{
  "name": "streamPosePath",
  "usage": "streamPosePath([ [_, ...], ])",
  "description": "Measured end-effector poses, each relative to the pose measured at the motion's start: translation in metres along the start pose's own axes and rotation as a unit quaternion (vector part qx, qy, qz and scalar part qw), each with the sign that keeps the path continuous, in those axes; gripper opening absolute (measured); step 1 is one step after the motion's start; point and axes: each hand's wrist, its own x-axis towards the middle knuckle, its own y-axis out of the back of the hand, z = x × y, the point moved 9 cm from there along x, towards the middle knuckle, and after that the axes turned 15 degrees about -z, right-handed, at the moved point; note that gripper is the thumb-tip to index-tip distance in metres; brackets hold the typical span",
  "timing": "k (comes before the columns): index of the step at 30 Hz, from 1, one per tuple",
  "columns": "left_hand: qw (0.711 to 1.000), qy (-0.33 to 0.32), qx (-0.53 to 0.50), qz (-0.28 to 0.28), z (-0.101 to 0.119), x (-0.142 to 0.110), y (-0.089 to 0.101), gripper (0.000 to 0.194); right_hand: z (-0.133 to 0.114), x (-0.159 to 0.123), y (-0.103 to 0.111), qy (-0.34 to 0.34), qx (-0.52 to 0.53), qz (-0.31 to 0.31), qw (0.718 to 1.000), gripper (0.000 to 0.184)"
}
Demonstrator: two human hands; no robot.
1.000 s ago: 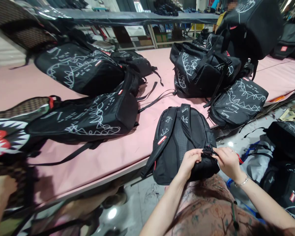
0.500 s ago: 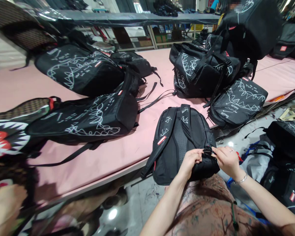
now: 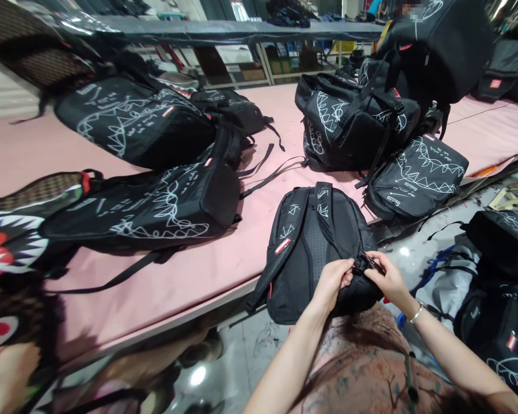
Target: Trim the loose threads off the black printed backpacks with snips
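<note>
A black backpack lies back-side up, half on the pink table's front edge and half on my lap. My left hand pinches the bag's lower edge beside a small black strap buckle. From the right, my right hand, with a thin bracelet on its wrist, pinches the same buckle. Both hands are closed and almost touch over the buckle.
Several black backpacks with white scribble print lie on the table, such as one at the left and one at the right. A shark-mouth bag is at far left. More bags are piled on the floor at right. Another person's hand shows bottom left.
My right hand has slid left, closer to my left hand, over the buckle. The other person's hand at bottom left has moved lower.
</note>
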Motion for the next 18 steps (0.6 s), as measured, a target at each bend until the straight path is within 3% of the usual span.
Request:
streamPosePath([
  [6,1.0,0.002,-0.005,0.01,-0.01,0.002,0.004,0.045,0.021,0.002,-0.016,0.008,0.1,0.032,0.994,0.036],
  [14,0.993,0.006,-0.116,0.009,-0.018,0.004,-0.004,0.06,0.017,-0.001,-0.015,0.049,0.063,0.04,0.996,0.035],
  [18,0.99,0.001,-0.139,0.024,-0.015,0.003,0.001,0.064,-0.002,-0.008,-0.002,0.077,-0.051,0.032,0.995,0.029],
])
